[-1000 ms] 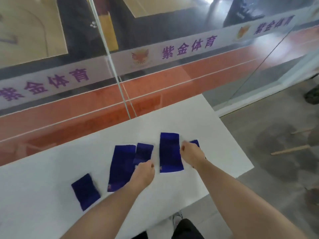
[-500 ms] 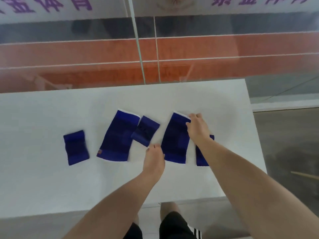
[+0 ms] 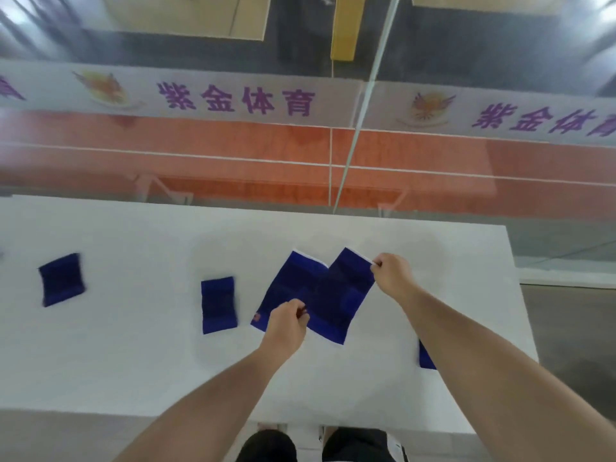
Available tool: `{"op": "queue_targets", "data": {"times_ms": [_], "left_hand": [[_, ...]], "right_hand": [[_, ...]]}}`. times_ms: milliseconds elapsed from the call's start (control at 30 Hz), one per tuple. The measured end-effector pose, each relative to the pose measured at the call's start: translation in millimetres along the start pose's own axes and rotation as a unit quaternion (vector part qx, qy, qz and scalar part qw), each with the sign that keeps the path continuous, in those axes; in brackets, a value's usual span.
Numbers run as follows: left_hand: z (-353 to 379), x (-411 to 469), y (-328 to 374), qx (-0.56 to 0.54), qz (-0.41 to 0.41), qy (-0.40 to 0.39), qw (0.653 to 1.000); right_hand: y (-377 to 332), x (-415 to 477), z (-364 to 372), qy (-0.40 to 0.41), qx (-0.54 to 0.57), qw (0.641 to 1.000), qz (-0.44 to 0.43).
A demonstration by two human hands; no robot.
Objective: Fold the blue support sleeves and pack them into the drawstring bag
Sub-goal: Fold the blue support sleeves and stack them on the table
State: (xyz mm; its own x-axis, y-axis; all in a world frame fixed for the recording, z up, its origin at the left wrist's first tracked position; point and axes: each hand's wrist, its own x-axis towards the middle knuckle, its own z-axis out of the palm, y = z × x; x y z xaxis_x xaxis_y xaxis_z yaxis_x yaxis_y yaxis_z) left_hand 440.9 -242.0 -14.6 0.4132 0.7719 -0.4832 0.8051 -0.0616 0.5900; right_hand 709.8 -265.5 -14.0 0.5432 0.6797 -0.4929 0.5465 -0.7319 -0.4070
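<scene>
- The right hand [image 3: 391, 275] pinches the far right corner of a long blue sleeve [image 3: 343, 295], fingers closed on its white-edged end.
- The left hand [image 3: 288, 323] pinches the same sleeve at its near left edge, so the sleeve is held between both hands just over the white table [image 3: 133, 361].
- This held sleeve overlaps the right side of a second long blue sleeve [image 3: 286, 288], which lies flat on the table with a small red tag at its near left corner.
- To the left, a short folded sleeve [image 3: 219, 305] lies flat, apart from the long ones.
- Far left, another short sleeve [image 3: 61, 279] lies alone on the table.
- A further blue piece [image 3: 426, 358] shows partly beneath the right forearm, near the table's right edge.
- No drawstring bag shows in view.
</scene>
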Motion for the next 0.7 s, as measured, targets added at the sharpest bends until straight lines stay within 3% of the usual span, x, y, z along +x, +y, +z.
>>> {"op": "queue_targets", "data": {"times_ms": [267,467,567,700], "left_hand": [[-53.1,9.1,-76.9,-0.01,-0.076,0.05,0.996],[-44.0,22.8,-93.1,-0.021,-0.086,0.043,0.995],[-37.4,26.9,-101.2,-0.008,-0.079,0.044,0.996],[-25.9,18.5,-109.2,0.051,-0.044,0.023,0.997]], "right_hand": [[-84.6,6.6,68.2,-0.036,-0.018,0.998,-0.038],[-93.1,23.1,88.1,-0.038,0.029,0.999,0.009],[-93.1,19.5,91.0,-0.05,-0.004,0.998,-0.024],[-83.7,7.6,107.8,0.0,-0.097,0.993,-0.062]]}}
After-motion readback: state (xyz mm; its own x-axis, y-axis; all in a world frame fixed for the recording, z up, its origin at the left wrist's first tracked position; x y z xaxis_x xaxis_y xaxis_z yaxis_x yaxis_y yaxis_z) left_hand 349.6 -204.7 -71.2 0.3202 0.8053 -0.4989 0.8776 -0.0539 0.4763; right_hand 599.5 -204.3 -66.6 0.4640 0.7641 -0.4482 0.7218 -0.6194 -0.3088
